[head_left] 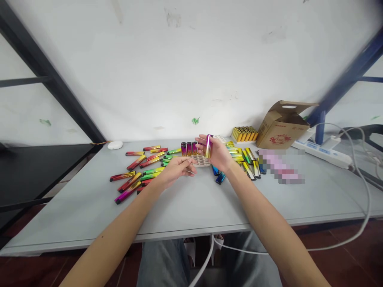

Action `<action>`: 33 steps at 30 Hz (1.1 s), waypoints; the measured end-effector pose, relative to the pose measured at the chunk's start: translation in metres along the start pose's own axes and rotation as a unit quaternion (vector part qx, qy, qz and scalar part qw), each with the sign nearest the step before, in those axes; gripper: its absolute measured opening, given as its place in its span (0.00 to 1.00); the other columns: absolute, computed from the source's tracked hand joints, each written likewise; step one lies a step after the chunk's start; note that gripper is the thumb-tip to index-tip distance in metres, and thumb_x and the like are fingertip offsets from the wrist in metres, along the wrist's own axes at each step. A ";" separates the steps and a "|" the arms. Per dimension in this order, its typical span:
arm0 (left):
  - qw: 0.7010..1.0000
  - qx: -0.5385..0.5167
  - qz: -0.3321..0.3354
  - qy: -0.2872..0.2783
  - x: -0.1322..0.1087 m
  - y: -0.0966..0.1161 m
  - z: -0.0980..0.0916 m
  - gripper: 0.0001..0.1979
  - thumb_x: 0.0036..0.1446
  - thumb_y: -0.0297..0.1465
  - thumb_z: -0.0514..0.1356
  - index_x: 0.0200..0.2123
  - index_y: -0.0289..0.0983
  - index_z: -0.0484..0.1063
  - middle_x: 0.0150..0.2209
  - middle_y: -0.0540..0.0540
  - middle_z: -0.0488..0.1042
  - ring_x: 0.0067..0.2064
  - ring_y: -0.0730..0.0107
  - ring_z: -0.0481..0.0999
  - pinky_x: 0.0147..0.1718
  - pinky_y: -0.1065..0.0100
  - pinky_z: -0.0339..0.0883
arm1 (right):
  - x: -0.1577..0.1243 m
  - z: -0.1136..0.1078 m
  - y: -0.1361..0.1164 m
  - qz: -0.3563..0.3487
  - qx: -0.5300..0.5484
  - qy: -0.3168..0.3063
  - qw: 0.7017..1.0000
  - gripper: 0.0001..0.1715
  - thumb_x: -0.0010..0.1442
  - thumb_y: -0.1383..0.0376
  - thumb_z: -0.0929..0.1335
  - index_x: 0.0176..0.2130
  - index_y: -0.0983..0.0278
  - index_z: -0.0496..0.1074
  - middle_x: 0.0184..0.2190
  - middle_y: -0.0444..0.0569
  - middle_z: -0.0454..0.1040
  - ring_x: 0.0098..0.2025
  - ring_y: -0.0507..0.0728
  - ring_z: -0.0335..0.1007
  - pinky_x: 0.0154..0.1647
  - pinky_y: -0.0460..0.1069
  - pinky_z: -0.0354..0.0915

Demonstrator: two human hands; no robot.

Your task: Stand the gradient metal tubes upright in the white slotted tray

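Right hand [220, 153]: fingers grip one lighter [208, 146] upright, ready for slotting.
Left hand [176, 169]: fingers loosely curled, empty, beside tray [201, 160].
Desk [194, 199]: loose lighters within reach.

- Cardboard box [279, 127]: red printed emblem and red characters on the side panel; too small and blurred to read.
- No other legible text.

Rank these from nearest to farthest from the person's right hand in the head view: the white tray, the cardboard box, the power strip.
From the right hand:
1. White tray, just left of it, beneath the fingers.
2. Cardboard box, to the right by the wall.
3. Power strip, far right, beyond the box.
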State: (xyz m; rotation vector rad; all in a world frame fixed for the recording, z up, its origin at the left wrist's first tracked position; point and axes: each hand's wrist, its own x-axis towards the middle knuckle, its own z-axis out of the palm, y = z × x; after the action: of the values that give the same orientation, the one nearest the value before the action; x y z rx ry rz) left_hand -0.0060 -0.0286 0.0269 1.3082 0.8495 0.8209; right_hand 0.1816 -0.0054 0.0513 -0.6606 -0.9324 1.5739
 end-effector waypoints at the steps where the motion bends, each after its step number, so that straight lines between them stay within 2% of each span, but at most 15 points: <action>1: 1.000 0.009 0.006 0.003 0.001 -0.001 -0.001 0.16 0.57 0.42 0.63 0.35 0.32 0.76 0.29 0.44 0.76 0.32 0.69 0.76 0.37 0.63 0.72 | 0.001 -0.001 0.002 -0.033 -0.030 0.015 0.999 0.14 0.62 0.59 0.63 0.42 0.61 0.74 0.41 0.47 0.75 0.38 0.52 0.71 0.37 0.46 0.68; 4: 0.999 0.033 0.017 0.010 0.002 -0.003 -0.003 0.17 0.57 0.43 0.62 0.34 0.33 0.76 0.31 0.44 0.76 0.31 0.71 0.75 0.36 0.64 0.72 | 0.002 -0.005 0.003 -0.122 -0.131 0.058 0.982 0.19 0.61 0.53 0.66 0.48 0.58 0.74 0.33 0.44 0.71 0.38 0.52 0.69 0.40 0.47 0.67; 7: 0.998 0.062 0.021 0.020 0.002 -0.003 -0.002 0.18 0.57 0.44 0.61 0.32 0.32 0.76 0.35 0.41 0.76 0.31 0.72 0.74 0.36 0.64 0.71 | 0.000 -0.008 0.000 -0.162 -0.226 0.053 0.959 0.24 0.60 0.50 0.66 0.52 0.58 0.73 0.29 0.43 0.70 0.35 0.52 0.67 0.42 0.48 0.66; 9: 0.997 0.073 0.022 0.023 0.002 -0.003 -0.001 0.18 0.57 0.44 0.61 0.31 0.32 0.76 0.37 0.41 0.76 0.32 0.71 0.75 0.36 0.65 0.71 | -0.002 -0.008 0.001 -0.168 -0.274 0.023 0.947 0.25 0.58 0.51 0.68 0.51 0.59 0.74 0.30 0.43 0.72 0.36 0.52 0.67 0.43 0.49 0.66; 12: 0.998 0.054 0.015 0.023 0.001 -0.002 0.002 0.18 0.56 0.44 0.62 0.36 0.33 0.76 0.32 0.44 0.76 0.32 0.70 0.75 0.36 0.65 0.72 | 0.000 -0.008 0.007 -0.180 -0.315 -0.002 0.932 0.24 0.54 0.52 0.71 0.48 0.61 0.76 0.32 0.45 0.75 0.35 0.53 0.68 0.41 0.50 0.67; 14: 0.999 0.041 0.009 0.028 0.001 -0.002 0.003 0.18 0.55 0.44 0.62 0.39 0.34 0.75 0.28 0.46 0.75 0.32 0.70 0.75 0.35 0.65 0.72 | 0.002 -0.008 0.013 -0.188 -0.335 0.005 0.923 0.23 0.53 0.53 0.72 0.46 0.62 0.78 0.31 0.46 0.76 0.33 0.53 0.69 0.39 0.50 0.67; 17: 0.998 0.040 0.013 0.046 0.000 0.002 0.005 0.17 0.55 0.43 0.62 0.38 0.34 0.75 0.28 0.47 0.75 0.31 0.70 0.75 0.33 0.66 0.71 | 0.006 -0.010 0.021 -0.191 -0.360 0.023 0.913 0.21 0.53 0.55 0.72 0.44 0.64 0.79 0.30 0.47 0.77 0.31 0.54 0.69 0.36 0.50 0.67; 23: 0.990 0.046 0.053 0.119 -0.012 0.019 0.000 0.16 0.55 0.43 0.61 0.36 0.35 0.74 0.28 0.47 0.74 0.31 0.69 0.75 0.32 0.67 0.70 | 0.010 -0.014 0.032 -0.227 -0.429 0.036 0.873 0.16 0.53 0.61 0.72 0.42 0.63 0.79 0.38 0.50 0.78 0.35 0.54 0.72 0.38 0.49 0.68; 26: 0.980 0.088 0.078 0.162 -0.027 0.028 -0.013 0.18 0.54 0.46 0.61 0.36 0.35 0.74 0.30 0.46 0.75 0.33 0.66 0.76 0.33 0.66 0.72 | 0.012 -0.016 0.036 -0.242 -0.465 0.031 0.851 0.14 0.54 0.63 0.71 0.42 0.62 0.79 0.39 0.51 0.78 0.38 0.55 0.73 0.41 0.50 0.68; 29: 0.954 0.207 0.092 0.198 -0.050 0.031 -0.041 0.20 0.55 0.48 0.60 0.38 0.37 0.75 0.34 0.43 0.77 0.38 0.62 0.77 0.37 0.64 0.72 | 0.010 -0.017 0.037 -0.232 -0.502 0.018 0.833 0.14 0.56 0.64 0.69 0.43 0.62 0.78 0.41 0.51 0.77 0.39 0.55 0.73 0.43 0.51 0.68; 31: 0.914 0.327 0.102 0.215 -0.070 0.029 -0.066 0.19 0.54 0.47 0.61 0.41 0.39 0.76 0.37 0.44 0.79 0.41 0.60 0.78 0.41 0.64 0.71 | 0.008 -0.015 0.037 -0.221 -0.526 0.010 0.821 0.16 0.57 0.65 0.68 0.46 0.62 0.77 0.41 0.51 0.77 0.39 0.55 0.73 0.43 0.52 0.68; 33: 0.860 0.442 0.098 0.237 -0.092 0.023 -0.092 0.19 0.51 0.46 0.63 0.42 0.42 0.77 0.39 0.45 0.79 0.40 0.59 0.78 0.40 0.64 0.71 | 0.007 -0.013 0.037 -0.214 -0.539 0.011 0.815 0.20 0.57 0.66 0.68 0.50 0.60 0.73 0.41 0.49 0.77 0.38 0.55 0.73 0.43 0.52 0.68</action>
State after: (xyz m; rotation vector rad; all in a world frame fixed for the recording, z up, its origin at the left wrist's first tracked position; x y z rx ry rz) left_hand -0.1310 -0.0652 0.0492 2.0582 1.6284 0.9733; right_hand 0.1712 0.0023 0.0131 -1.1214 -1.8177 0.5133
